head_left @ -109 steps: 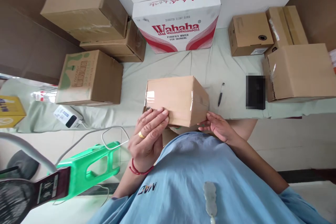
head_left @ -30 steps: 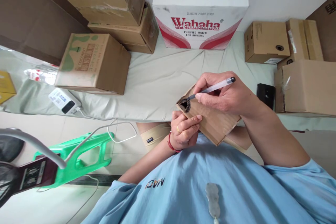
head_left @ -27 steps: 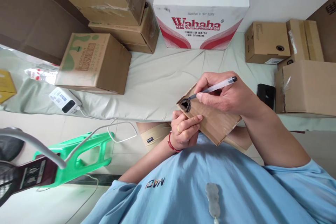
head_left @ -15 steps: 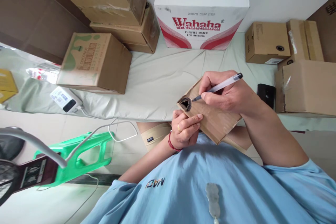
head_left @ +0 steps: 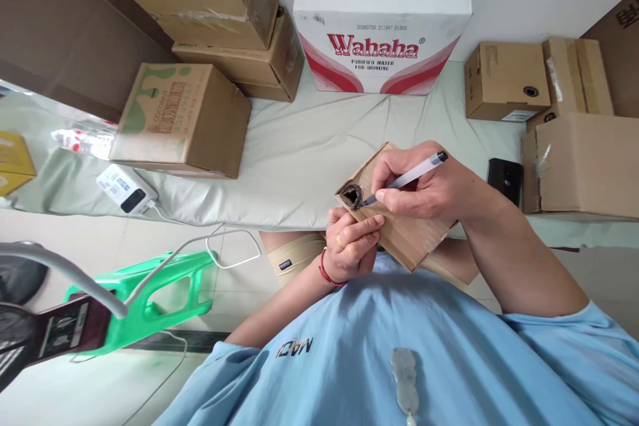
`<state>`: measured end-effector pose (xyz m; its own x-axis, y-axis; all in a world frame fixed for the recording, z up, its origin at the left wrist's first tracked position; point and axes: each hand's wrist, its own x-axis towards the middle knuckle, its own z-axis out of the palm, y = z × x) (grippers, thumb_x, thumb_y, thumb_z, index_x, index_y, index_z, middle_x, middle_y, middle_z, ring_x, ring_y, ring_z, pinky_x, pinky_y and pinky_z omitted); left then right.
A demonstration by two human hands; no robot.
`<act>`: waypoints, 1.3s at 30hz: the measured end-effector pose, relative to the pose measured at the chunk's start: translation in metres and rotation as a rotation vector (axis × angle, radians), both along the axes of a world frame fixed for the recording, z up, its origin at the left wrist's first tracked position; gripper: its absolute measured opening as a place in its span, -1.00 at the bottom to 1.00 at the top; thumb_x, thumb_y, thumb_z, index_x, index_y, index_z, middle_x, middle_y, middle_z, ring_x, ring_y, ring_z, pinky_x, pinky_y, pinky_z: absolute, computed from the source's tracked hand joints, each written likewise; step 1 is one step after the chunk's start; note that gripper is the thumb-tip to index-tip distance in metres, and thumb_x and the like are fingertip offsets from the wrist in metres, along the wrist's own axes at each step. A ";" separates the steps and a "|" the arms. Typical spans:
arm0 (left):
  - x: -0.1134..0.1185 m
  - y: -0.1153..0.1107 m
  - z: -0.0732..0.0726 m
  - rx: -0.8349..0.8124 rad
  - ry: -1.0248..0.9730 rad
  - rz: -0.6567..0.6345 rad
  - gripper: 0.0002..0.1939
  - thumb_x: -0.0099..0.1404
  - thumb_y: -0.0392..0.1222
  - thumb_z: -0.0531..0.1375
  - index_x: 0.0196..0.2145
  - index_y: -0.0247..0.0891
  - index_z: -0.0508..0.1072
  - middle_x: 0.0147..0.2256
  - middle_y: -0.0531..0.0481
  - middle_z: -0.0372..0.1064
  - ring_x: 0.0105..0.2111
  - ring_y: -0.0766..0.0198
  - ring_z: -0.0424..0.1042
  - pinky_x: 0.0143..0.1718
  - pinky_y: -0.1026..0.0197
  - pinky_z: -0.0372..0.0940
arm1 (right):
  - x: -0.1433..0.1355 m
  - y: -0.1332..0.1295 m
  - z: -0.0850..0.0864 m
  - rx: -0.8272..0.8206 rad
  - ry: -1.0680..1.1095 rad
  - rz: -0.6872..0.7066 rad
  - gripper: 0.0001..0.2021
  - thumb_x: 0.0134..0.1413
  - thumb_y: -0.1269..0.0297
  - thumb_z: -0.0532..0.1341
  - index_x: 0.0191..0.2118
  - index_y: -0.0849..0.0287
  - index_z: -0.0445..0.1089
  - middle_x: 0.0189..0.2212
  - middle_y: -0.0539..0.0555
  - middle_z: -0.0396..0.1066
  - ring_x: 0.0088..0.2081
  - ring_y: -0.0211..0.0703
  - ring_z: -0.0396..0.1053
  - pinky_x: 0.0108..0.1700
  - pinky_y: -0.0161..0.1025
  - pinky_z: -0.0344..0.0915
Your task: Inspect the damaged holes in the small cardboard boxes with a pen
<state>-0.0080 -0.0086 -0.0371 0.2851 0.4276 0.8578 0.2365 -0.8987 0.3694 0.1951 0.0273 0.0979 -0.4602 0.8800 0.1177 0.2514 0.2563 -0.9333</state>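
head cam: right hand [head_left: 429, 188] has a slim pale plastic pen with a black end [head_left: 415, 172] pinched near its tip, long axis slanting, tip aimed down-left beside the dark ragged hole [head_left: 353, 196] in the brown cardboard box [head_left: 405, 239]. left hand [head_left: 353, 246] is clamped on that box's near edge.

Brown box [head_left: 412, 236], black-and-white pen [head_left: 413, 173], light blue shirt [head_left: 359, 339], pale green cloth [head_left: 304, 146]

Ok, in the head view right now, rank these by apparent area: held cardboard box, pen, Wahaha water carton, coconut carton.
1. Wahaha water carton
2. Coconut carton
3. Held cardboard box, partly covered by the hands
4. Pen
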 end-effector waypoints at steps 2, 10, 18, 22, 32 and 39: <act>0.000 0.000 -0.001 -0.003 -0.002 -0.003 -0.68 0.32 -0.41 0.20 -0.03 -0.09 0.34 -0.18 0.00 0.66 -0.44 0.20 0.49 -0.24 0.03 0.15 | 0.001 0.000 -0.001 -0.009 -0.019 0.017 -0.93 0.17 0.37 0.29 -0.36 0.14 0.45 -0.50 -0.09 0.44 -0.46 -0.33 0.27 -0.39 -0.32 0.15; -0.001 -0.001 -0.006 0.006 0.001 0.006 -0.75 0.38 -0.38 0.20 -0.06 -0.09 0.37 -0.15 0.01 0.66 -0.42 0.21 0.48 -0.23 0.02 0.15 | 0.003 0.000 -0.001 -0.007 0.015 0.022 -0.93 0.22 0.36 0.29 -0.32 0.16 0.46 -0.46 -0.08 0.43 -0.46 -0.34 0.25 -0.40 -0.33 0.14; 0.004 0.001 0.000 0.017 -0.058 0.011 -0.75 0.35 -0.40 0.18 -0.08 -0.12 0.37 -0.19 0.00 0.66 -0.45 0.26 0.44 -0.24 0.07 0.16 | 0.000 0.000 -0.002 0.043 0.026 -0.014 -0.90 0.11 0.47 0.24 -0.39 0.16 0.38 -0.52 -0.13 0.36 -0.47 -0.36 0.20 -0.38 -0.31 0.11; 0.004 0.002 0.005 0.018 -0.063 0.004 -0.74 0.34 -0.41 0.18 -0.07 -0.11 0.38 -0.19 -0.01 0.66 -0.45 0.25 0.43 -0.26 0.07 0.16 | -0.001 0.000 -0.004 0.022 0.036 -0.095 -0.89 0.09 0.48 0.23 -0.40 0.15 0.35 -0.54 -0.15 0.32 -0.51 -0.38 0.14 -0.41 -0.31 0.06; 0.005 0.003 0.006 0.019 -0.069 -0.004 -0.74 0.33 -0.43 0.18 -0.09 -0.12 0.38 -0.20 0.00 0.65 -0.47 0.26 0.41 -0.27 0.08 0.16 | 0.000 0.000 -0.004 0.043 0.052 -0.067 -0.90 0.08 0.49 0.23 -0.39 0.16 0.37 -0.52 -0.14 0.34 -0.51 -0.40 0.14 -0.43 -0.32 0.05; 0.004 0.002 0.005 0.017 -0.070 -0.020 -0.73 0.31 -0.44 0.18 -0.10 -0.15 0.38 -0.17 -0.05 0.65 -0.45 0.25 0.40 -0.26 0.07 0.14 | -0.001 0.000 -0.006 0.040 0.037 -0.169 -0.93 0.11 0.45 0.26 -0.37 0.17 0.40 -0.52 -0.13 0.35 -0.50 -0.38 0.17 -0.43 -0.32 0.06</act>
<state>-0.0043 -0.0067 -0.0318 0.2323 0.4079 0.8830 0.1925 -0.9092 0.3693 0.1941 0.0275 0.0920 -0.3010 0.9387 0.1680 0.2592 0.2501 -0.9329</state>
